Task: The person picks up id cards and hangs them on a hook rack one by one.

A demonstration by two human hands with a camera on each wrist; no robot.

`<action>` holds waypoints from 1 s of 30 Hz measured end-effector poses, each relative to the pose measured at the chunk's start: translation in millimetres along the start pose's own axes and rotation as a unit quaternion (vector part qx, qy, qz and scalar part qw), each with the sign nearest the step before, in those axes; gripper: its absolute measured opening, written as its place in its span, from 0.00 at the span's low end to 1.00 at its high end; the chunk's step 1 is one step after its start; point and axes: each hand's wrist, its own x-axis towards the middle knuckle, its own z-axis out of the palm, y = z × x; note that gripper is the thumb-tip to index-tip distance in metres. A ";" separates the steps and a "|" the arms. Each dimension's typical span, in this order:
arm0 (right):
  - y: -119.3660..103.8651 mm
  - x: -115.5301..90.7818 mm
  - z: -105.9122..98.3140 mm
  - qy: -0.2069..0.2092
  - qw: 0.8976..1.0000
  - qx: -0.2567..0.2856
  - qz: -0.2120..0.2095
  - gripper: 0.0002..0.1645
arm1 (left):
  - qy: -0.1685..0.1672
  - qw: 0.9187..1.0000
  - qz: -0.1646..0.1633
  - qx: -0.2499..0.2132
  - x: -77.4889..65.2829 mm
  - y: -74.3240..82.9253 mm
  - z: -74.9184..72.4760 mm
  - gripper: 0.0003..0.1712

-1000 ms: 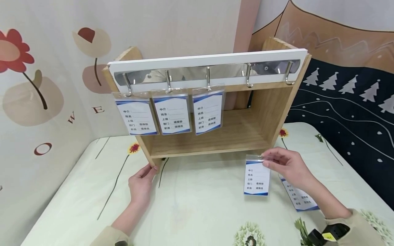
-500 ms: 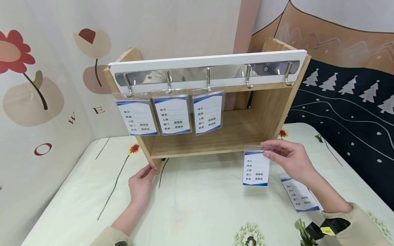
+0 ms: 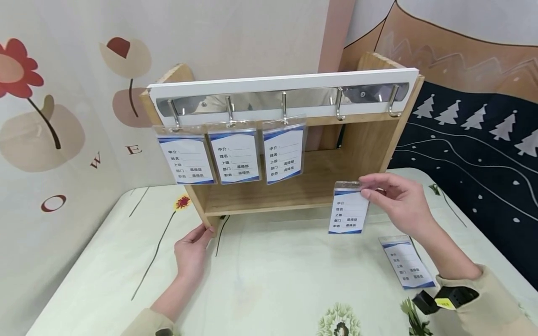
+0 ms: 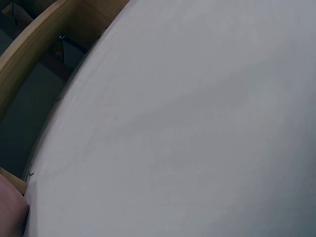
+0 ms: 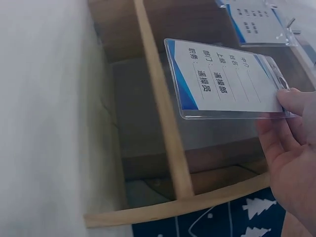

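Observation:
My right hand (image 3: 397,200) pinches the top right corner of a clear-sleeved badge (image 3: 348,212), raised off the table in front of the wooden shelf's lower right. In the right wrist view that badge (image 5: 222,81) shows printed text, blue corners and a slot by the thumb. My left hand (image 3: 192,249) grips the foot of the shelf's (image 3: 269,205) left side panel. Three similar badges hang from the left hooks: a left one (image 3: 187,158), a middle one (image 3: 234,156) and a right one (image 3: 284,154). The fourth hook (image 3: 339,103) and fifth hook (image 3: 394,100) are bare.
Another badge (image 3: 407,263) lies on the table below my right forearm. A white board (image 3: 294,79) with a metal hook strip spans the shelf's top front. The pale floral tablecloth (image 3: 269,280) lies under everything. Patterned curtains stand behind and at both sides.
My right hand has lifted the badge upward from near the table toward the shelf, tilting it slightly. The left hand stays at the shelf's foot. The hanging badges have not moved.

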 end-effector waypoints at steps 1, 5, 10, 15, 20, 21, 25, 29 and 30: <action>-1.8 1.8 -0.4 0.003 1.000 -0.001 -0.004 0.15 | 0.000 1.000 0.000 0.000 0.0 0.0 -0.1 0.24; -9.2 9.5 -1.3 0.012 1.000 0.001 -0.020 0.16 | -0.002 1.000 0.002 -0.001 0.3 -0.2 0.1 0.24; -17.7 18.0 -1.2 0.027 0.999 0.007 -0.039 0.17 | 0.001 1.000 0.007 -0.003 0.2 -0.5 1.4 0.23; -24.9 24.5 -1.4 0.036 0.997 0.018 -0.062 0.18 | 0.000 1.000 0.013 -0.006 -0.4 -0.7 2.6 0.22; -31.4 30.3 -3.1 0.037 0.995 0.028 -0.092 0.19 | 0.000 1.000 0.013 -0.006 -0.4 -0.2 2.6 0.22; -32.6 31.6 -3.4 0.037 0.994 0.033 -0.098 0.18 | 0.000 1.000 0.012 -0.006 -0.3 -0.1 2.5 0.22; -37.1 37.5 -4.0 0.036 0.990 0.065 -0.122 0.16 | 0.000 1.000 0.010 -0.006 0.0 0.0 2.2 0.22; -42.4 42.9 -3.8 0.038 0.986 0.084 -0.139 0.15 | 0.000 1.000 0.007 -0.002 -0.2 -0.2 1.1 0.23; -43.9 44.0 -3.6 0.040 0.985 0.090 -0.141 0.15 | 0.000 1.000 0.007 -0.002 -0.3 -0.3 0.8 0.23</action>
